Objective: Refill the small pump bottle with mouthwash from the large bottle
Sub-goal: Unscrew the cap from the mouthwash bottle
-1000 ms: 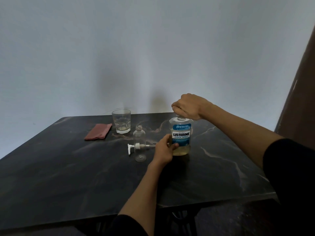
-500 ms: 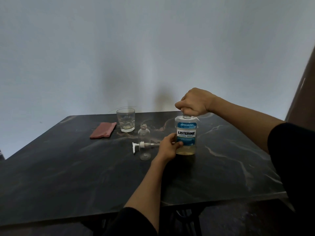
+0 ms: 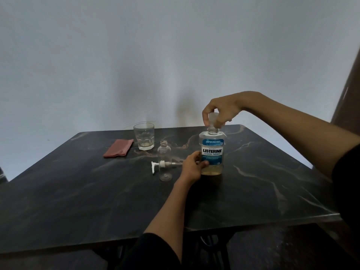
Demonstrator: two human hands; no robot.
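The large mouthwash bottle [image 3: 212, 152] stands upright on the dark marble table [image 3: 97, 195], with a little yellowish liquid at its bottom. My left hand [image 3: 191, 168] grips its lower left side. My right hand [image 3: 219, 112] holds the clear cap [image 3: 213, 118] just above the bottle's open neck. The small clear bottle [image 3: 165, 160] stands empty and uncapped to the left. Its white pump head [image 3: 162, 165] lies on the table behind it, partly hidden by the bottle and my left hand.
A drinking glass [image 3: 144, 136] stands at the back of the table. A folded reddish cloth [image 3: 118, 148] lies to its left. A brown door edge [image 3: 348, 90] rises at the far right. The table's front edge runs near my body.
My right hand has lifted off the bottle top with the clear cap in it, and the neck now shows open. My left hand stays on the bottle.
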